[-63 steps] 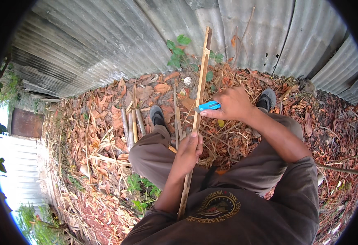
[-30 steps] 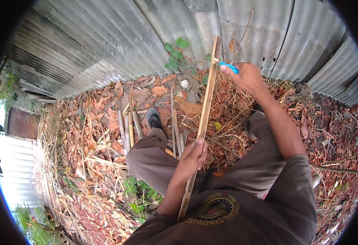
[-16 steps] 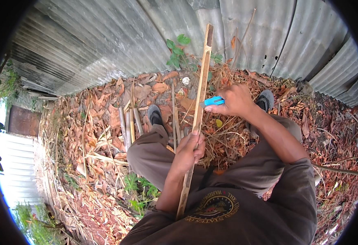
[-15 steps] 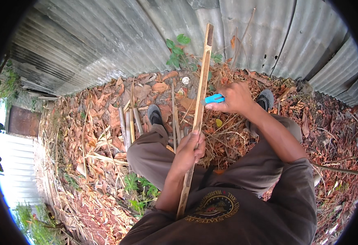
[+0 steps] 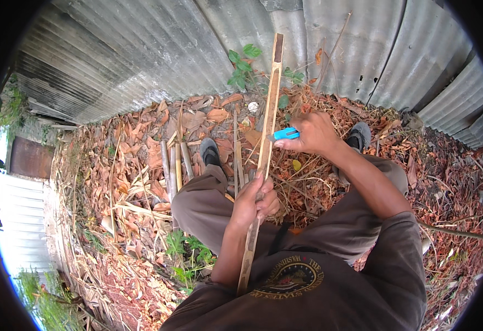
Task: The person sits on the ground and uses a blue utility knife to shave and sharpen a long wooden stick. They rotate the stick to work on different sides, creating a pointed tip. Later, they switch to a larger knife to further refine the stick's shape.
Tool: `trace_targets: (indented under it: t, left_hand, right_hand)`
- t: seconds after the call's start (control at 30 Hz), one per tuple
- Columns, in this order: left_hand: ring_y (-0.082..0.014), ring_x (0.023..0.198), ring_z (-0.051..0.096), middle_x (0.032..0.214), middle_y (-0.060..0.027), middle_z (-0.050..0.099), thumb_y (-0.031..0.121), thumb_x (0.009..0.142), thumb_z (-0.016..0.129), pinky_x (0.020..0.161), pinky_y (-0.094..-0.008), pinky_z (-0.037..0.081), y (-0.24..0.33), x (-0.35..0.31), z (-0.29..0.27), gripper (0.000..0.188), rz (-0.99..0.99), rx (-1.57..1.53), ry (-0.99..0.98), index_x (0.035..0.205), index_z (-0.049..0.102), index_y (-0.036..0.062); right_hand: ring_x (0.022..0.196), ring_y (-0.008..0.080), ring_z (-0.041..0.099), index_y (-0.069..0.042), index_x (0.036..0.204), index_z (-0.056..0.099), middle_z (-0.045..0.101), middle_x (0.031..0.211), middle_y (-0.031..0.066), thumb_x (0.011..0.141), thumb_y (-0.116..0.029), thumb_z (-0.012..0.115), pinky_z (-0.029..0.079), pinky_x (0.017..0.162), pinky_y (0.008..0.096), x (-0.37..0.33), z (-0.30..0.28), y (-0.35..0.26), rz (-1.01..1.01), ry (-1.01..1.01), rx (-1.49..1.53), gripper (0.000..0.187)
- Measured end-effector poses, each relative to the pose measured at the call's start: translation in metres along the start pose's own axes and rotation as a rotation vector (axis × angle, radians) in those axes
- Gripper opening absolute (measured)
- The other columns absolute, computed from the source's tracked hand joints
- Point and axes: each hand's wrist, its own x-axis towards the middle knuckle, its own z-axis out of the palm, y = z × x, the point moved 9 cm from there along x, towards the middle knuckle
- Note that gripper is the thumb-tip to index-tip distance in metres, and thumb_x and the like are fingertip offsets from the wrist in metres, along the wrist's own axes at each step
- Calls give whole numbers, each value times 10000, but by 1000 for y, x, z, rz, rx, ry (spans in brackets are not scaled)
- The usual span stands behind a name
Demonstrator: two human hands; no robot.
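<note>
A long split bamboo strip (image 5: pixel 270 105) slants up and away from my lap, its hollow inner side with node ridges facing up. My left hand (image 5: pixel 255 203) is wrapped round it below its middle, and its near end rests against my dark shirt. In my right hand (image 5: pixel 313 134) is a blue-handled utility knife (image 5: pixel 286 134). The knife's tip meets the right edge of the strip, above my left hand. How far the blade sticks out is hard to make out.
Several bamboo poles (image 5: pixel 176 165) lie beside my left foot, with thin strips (image 5: pixel 237 149) between my feet. Dry leaves (image 5: pixel 137 160) cover the ground. A corrugated metal fence (image 5: pixel 159 49) stands ahead, with a green plant (image 5: pixel 241 69) at its base.
The bamboo strip's far end has swung slightly left. My right hand and the knife have shifted slightly left with it, while my left hand keeps its grip.
</note>
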Motion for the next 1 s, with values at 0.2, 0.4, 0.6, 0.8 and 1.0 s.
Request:
trace_targets:
  t: [0.2, 0.4, 0.6, 0.8, 1.0]
  left_hand:
    - [-63, 374, 229, 458, 86, 262, 453, 1023, 300, 495, -229, 234, -7, -4, 10, 386, -76, -103, -68, 765, 402, 185]
    - [-75, 376, 237, 471, 55, 263, 435, 1029, 304, 463, -234, 230, -4, -5, -1, 393, -32, -105, 1, 765, 383, 155]
    - [-88, 397, 264, 499, 33, 295, 417, 1036, 295, 442, -235, 246, -4, -11, 21, 398, 1, 273, 13, 781, 375, 122]
    - [-84, 388, 273, 494, 35, 289, 418, 1033, 299, 423, -229, 236, 2, -9, -2, 398, 43, 160, 62, 784, 379, 118]
    - [-83, 396, 268, 498, 37, 284, 424, 1033, 310, 436, -237, 242, 9, -4, 1, 398, 49, 210, 84, 787, 375, 117]
  right_hand:
    - [494, 321, 614, -59, 616, 656, 570, 494, 137, 769, -727, 546, 486, 486, 444, 13, -3, 43, 255, -26, 60, 694]
    - [440, 301, 586, -84, 584, 648, 538, 459, 119, 758, -753, 534, 465, 448, 415, 0, 3, -6, 23, -60, -11, 700]
    - [541, 334, 629, -44, 656, 692, 568, 495, 147, 766, -832, 400, 500, 535, 471, 24, -9, 101, 489, -40, -24, 847]
    - [569, 340, 645, -56, 713, 714, 587, 522, 158, 786, -809, 410, 504, 539, 466, -10, 15, 13, 246, -212, 83, 815]
    - [437, 292, 558, -100, 559, 575, 547, 500, 86, 730, -748, 559, 430, 428, 408, -3, 2, -5, 19, -52, 81, 671]
